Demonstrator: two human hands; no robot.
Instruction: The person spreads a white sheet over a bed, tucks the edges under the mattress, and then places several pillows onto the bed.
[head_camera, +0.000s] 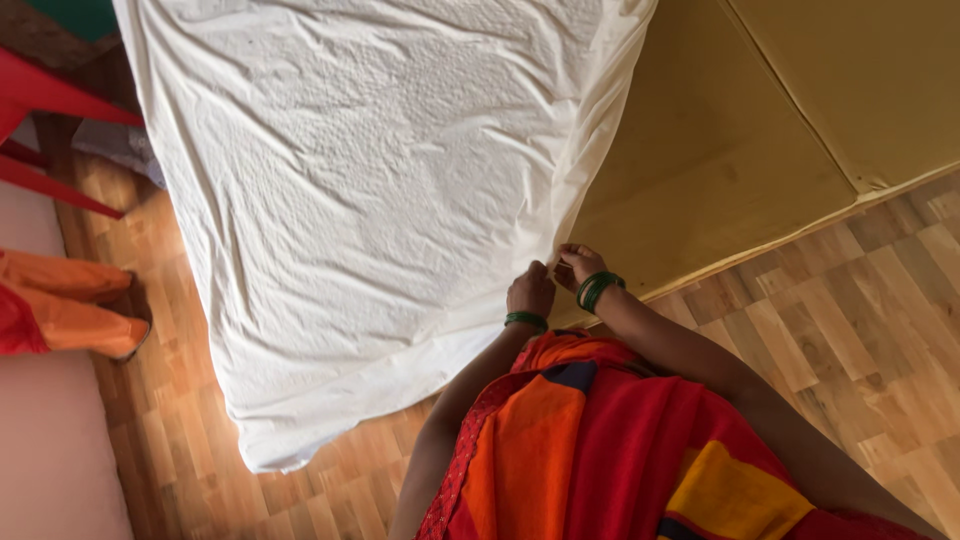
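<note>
Left hand (530, 291): fingers curled shut, pinching the edge of the white sheet (370, 190) near its corner; a green bangle sits on the wrist.
Right hand (580, 264): just beside the left one, fingers bent closed on the same sheet edge, at the seam where the cloth meets the bare mattress; several green bangles ring this wrist.
White sheet: spread wrinkled across the mattress, covering the part to the left of the hands; its near end hangs off the mattress end and drapes to the floor.
Mattress (720, 140): tan and bare to the right of the hands, with a seam running across it; the sheet's edge runs along it from the top of the view down to the hands.
Containers: I see no box, bin or basket in view, so nothing can be told of contents.
Floor (860, 310): light wood planks, showing on both sides of the mattress.
Person's clothing (610, 450): red, orange and yellow draped cloth, low in the view below the hands.
Other person (70, 300): an orange-clad leg and foot at the left edge, well apart from the hands.
Red furniture (50, 110): red frame parts at the upper left, beside the sheet's far side.
</note>
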